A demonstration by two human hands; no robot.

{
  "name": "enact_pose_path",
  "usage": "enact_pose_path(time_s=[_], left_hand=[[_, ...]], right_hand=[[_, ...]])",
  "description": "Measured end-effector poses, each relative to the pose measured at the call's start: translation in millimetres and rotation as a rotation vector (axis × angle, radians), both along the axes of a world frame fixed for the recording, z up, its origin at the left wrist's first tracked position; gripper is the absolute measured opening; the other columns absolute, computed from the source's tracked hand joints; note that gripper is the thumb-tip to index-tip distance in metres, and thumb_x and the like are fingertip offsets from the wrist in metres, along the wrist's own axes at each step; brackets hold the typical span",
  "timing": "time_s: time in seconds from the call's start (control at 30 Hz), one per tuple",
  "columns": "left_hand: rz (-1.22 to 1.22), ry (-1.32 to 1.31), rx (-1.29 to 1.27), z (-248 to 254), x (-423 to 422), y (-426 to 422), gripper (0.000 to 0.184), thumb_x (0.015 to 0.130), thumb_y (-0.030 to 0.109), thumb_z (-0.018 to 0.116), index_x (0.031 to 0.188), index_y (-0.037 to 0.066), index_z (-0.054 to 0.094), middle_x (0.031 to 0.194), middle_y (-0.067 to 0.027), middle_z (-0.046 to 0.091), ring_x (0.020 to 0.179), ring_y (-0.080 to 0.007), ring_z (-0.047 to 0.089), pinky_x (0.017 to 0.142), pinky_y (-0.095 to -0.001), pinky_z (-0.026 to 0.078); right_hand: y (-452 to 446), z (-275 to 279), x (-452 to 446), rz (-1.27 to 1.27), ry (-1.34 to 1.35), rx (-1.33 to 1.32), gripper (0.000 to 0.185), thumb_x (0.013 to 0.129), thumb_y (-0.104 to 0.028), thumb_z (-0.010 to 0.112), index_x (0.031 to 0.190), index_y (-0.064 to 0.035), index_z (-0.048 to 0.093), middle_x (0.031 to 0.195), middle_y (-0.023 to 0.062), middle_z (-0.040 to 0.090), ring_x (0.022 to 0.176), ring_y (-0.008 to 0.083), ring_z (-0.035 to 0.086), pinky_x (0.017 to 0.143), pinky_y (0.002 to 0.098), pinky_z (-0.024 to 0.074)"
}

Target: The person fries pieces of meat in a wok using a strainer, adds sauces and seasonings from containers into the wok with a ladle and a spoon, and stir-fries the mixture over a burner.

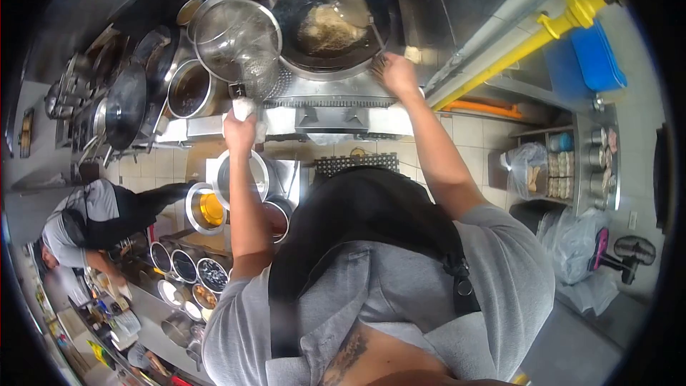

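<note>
My left hand [241, 131] is closed round the handle of a large round wire-mesh strainer [236, 32], with a white cloth [244, 109] in its grip. The strainer is left of the wok, over the pots at the stove's edge. My right hand [397, 76] is closed at the wok's right rim, on the handle of a wide round ladle [346, 3]; the ladle's head is blurred, above the far side of the wok. In the dark wok [293, 14], pale food [331, 28] lies in bubbling liquid.
A pot of dark liquid [190, 90] stands left of the strainer. A yellow pipe [514, 64] runs along the right. Behind my left arm are a bowl with something orange [211, 209] and several food containers [184, 264]. A co-worker [89, 221] bends at the left counter.
</note>
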State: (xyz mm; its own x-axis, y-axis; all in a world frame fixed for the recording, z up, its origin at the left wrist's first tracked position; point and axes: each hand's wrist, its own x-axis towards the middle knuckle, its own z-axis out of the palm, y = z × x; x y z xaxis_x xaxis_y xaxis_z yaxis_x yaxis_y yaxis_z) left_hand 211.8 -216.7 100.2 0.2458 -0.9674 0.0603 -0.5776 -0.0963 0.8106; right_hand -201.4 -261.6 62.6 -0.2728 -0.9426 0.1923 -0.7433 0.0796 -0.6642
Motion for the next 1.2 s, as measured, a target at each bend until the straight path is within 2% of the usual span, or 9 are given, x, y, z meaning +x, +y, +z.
enact_pose_path(time_s=[0.27, 0.3, 0.4, 0.43, 0.63, 0.73, 0.8, 0.9, 1.2], left_hand=[[-0.018, 0.008, 0.051, 3.1, -18.4, -9.5, 0.038, 0.075, 0.016, 0.070, 0.107, -0.005, 0.066, 0.097, -0.0220, 0.072, 0.093, -0.0348, 0.070, 0.086, -0.0397, 0.051], [-0.014, 0.014, 0.051, -2.9, -19.0, -11.3, 0.038, 0.075, 0.016, 0.070, 0.107, -0.005, 0.066, 0.097, -0.0220, 0.072, 0.093, -0.0348, 0.070, 0.086, -0.0397, 0.051], [-0.023, 0.092, 0.047, -21.0, -19.8, -17.0, 0.039, 0.074, 0.016, 0.070, 0.106, -0.006, 0.066, 0.097, -0.0229, 0.072, 0.093, -0.0353, 0.070, 0.085, -0.0402, 0.052], [-0.012, 0.070, 0.059, -22.4, -21.1, -17.9, 0.035, 0.075, 0.015, 0.069, 0.105, -0.004, 0.067, 0.095, -0.0189, 0.072, 0.090, -0.0297, 0.070, 0.083, -0.0378, 0.052], [-0.017, 0.007, 0.044, -19.0, -21.0, -10.1, 0.033, 0.077, 0.014, 0.067, 0.105, -0.003, 0.068, 0.093, -0.0155, 0.073, 0.088, -0.0253, 0.070, 0.081, -0.0360, 0.052], [-0.006, -0.025, 0.039, -31.4, -13.4, -11.3, 0.034, 0.077, 0.015, 0.067, 0.105, -0.003, 0.068, 0.093, -0.0159, 0.073, 0.088, -0.0260, 0.071, 0.081, -0.0363, 0.052], [0.000, -0.028, 0.036, -31.7, -14.4, -9.4, 0.034, 0.077, 0.016, 0.067, 0.106, -0.003, 0.068, 0.093, -0.0163, 0.073, 0.088, -0.0264, 0.071, 0.081, -0.0364, 0.052], [-0.028, 0.061, 0.042, -25.8, -18.9, -3.9, 0.035, 0.077, 0.016, 0.067, 0.105, -0.004, 0.068, 0.093, -0.0166, 0.073, 0.088, -0.0264, 0.071, 0.081, -0.0358, 0.052], [-0.024, 0.066, 0.074, -33.4, -14.3, -6.6, 0.045, 0.074, 0.020, 0.071, 0.109, -0.008, 0.065, 0.098, -0.0255, 0.071, 0.094, -0.0381, 0.069, 0.086, -0.0412, 0.052]], right_hand=[[-27.7, -25.4, -15.4, -0.117, -0.033, 0.121, 0.025, 0.087, -0.010, 0.051, 0.100, 0.0020, 0.068, 0.098, 0.0317, 0.065, 0.100, 0.0478, 0.062, 0.088, 0.0508, 0.0500], [-40.2, -65.0, -14.3, -0.064, 0.058, -0.017, 0.023, 0.087, -0.010, 0.054, 0.103, 0.0010, 0.067, 0.087, 0.0266, 0.069, 0.080, 0.0422, 0.070, 0.068, 0.0491, 0.0550], [-51.0, -71.8, 3.3, -0.024, -0.952, 0.342, 0.022, 0.093, -0.013, 0.060, 0.114, -0.0062, 0.061, 0.067, 0.0039, 0.061, 0.038, 0.0117, 0.049, 0.031, 0.0299, 0.0312], [-44.7, -49.9, 10.7, -0.017, -0.950, 0.343, 0.022, 0.093, -0.013, 0.060, 0.114, -0.0062, 0.061, 0.067, 0.0039, 0.061, 0.038, 0.0117, 0.049, 0.031, 0.0299, 0.0312], [-8.9, -8.5, 35.5, 0.019, -0.793, 0.324, 0.029, 0.097, -0.010, 0.054, 0.124, -0.0023, 0.060, 0.066, 0.0014, 0.057, 0.041, 0.0076, 0.045, 0.035, 0.0266, 0.0342], [-8.0, -8.6, 36.9, 0.032, -0.476, 0.312, 0.029, 0.095, -0.012, 0.055, 0.120, -0.0015, 0.066, 0.075, 0.0110, 0.069, 0.052, 0.0203, 0.063, 0.048, 0.0336, 0.0506], [-14.8, -28.6, 30.7, 0.160, 0.063, 0.054, 0.028, 0.091, -0.012, 0.057, 0.114, -0.0029, 0.071, 0.094, 0.0218, 0.072, 0.084, 0.0349, 0.072, 0.076, 0.0399, 0.0570], [-21.8, -27.6, 29.0, 0.048, -0.004, 0.107, 0.031, 0.089, -0.011, 0.056, 0.116, -0.0065, 0.070, 0.107, 0.0264, 0.067, 0.103, 0.0413, 0.065, 0.094, 0.0439, 0.0513], [-17.5, -24.9, 30.9, 0.058, 0.036, 0.154, 0.030, 0.090, -0.014, 0.055, 0.116, -0.0077, 0.070, 0.105, 0.0255, 0.068, 0.101, 0.0413, 0.066, 0.092, 0.0456, 0.0518]])
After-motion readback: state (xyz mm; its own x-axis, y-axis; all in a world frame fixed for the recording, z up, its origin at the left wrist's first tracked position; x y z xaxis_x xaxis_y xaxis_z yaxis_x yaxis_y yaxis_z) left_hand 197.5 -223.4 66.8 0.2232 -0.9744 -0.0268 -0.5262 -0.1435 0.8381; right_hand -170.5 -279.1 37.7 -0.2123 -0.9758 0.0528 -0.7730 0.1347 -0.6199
